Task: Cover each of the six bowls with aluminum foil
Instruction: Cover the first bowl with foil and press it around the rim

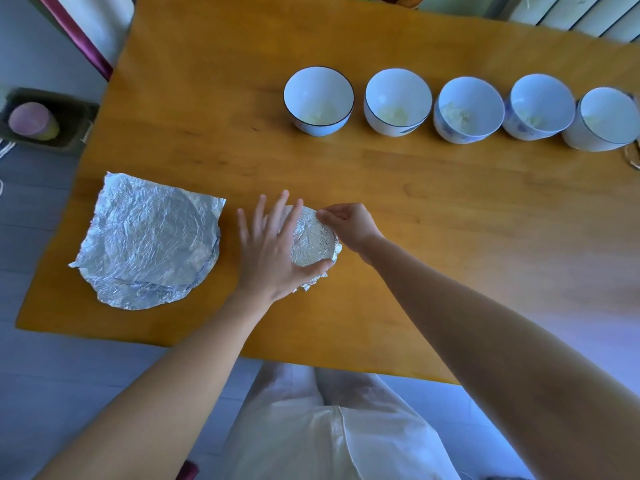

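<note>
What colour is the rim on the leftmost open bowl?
A thin dark, near-black line on the white bowl, clearest in the head view.

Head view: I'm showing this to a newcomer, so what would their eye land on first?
Near the front of the table, two hands work on a foil-wrapped bowl: the left hand lies flat against it, and the right hand pinches foil at its rim. Behind, five uncovered white bowls stand in a row. A stack of crinkled foil sheets lies to the left.
</note>
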Motion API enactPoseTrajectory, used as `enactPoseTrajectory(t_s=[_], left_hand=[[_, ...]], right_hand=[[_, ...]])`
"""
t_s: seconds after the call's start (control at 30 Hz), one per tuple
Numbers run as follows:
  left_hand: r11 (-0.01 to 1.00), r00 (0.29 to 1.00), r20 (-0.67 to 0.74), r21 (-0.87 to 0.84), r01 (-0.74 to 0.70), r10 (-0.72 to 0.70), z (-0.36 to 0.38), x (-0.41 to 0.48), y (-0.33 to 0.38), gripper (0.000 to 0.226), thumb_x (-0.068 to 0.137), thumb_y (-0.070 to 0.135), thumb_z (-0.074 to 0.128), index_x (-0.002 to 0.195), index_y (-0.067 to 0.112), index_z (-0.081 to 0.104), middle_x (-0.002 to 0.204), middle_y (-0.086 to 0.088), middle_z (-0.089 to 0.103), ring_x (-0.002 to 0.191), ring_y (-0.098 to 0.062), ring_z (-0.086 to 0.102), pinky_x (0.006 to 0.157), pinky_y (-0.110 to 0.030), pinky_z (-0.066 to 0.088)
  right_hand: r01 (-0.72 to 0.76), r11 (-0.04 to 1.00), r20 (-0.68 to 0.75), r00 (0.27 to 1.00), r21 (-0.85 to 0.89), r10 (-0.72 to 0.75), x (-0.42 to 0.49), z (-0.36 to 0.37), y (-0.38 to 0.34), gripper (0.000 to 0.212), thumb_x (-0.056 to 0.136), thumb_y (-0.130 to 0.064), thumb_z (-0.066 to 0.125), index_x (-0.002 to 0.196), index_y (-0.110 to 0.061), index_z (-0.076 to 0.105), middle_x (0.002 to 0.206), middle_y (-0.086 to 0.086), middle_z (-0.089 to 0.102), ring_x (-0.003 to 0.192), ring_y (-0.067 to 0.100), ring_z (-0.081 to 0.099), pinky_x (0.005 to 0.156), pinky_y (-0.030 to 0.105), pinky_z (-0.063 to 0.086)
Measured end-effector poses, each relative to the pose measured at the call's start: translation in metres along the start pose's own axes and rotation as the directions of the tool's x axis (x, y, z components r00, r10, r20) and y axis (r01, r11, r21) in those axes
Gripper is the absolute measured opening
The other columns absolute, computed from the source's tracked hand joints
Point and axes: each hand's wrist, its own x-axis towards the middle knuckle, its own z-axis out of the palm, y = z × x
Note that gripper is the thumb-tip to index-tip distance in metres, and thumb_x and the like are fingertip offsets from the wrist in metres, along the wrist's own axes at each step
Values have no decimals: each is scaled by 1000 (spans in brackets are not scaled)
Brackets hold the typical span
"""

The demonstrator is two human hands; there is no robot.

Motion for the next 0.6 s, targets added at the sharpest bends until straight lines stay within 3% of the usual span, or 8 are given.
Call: enactPoseTrajectory(t_s=[0.1,0.3,0.4,0.47,0.6], left_hand=[[997,995,96,75,-13,5,5,8,5,117,65,97,25,158,27,19,166,3,14,152,-32,14,117,-64,13],[993,998,62,122,0,-8,9,7,5,113,69,95,28,158,25,22,165,1,21,147,-32,25,108,-60,30],[994,999,47,112,-11,6,11,7,6,112,70,95,28,156,24,27,161,0,29,143,-32,32,105,-60,33],[992,999,51,121,-16,10,10,8,5,112,70,96,26,156,24,27,161,-1,29,143,-33,31,108,-63,29],[986,998,39,157,-47,42,6,10,7,116,69,97,25,158,23,21,165,-4,20,151,-35,17,114,-71,6]], right_hand=[[-6,1000,17,1000,5,6,4,0,1,27,91,-32,67,107,-11,74,102,5,74,96,16,66,88,32,52],[-9,997,87,996,82,2,-5,-8,2,29,96,-32,58,110,-10,71,96,0,69,87,12,61,81,29,48],[59,980,-51,997,192,-50,-14,-15,13,34,97,-19,56,131,-16,58,111,0,67,97,7,61,84,17,47],[141,971,-147,983,192,-114,-20,-19,21,32,95,-9,56,126,-15,60,111,2,70,96,6,62,81,13,45],[185,975,-17,983,121,-184,-28,-18,29,26,89,-4,59,104,-22,71,101,-5,73,91,8,65,82,24,52]])
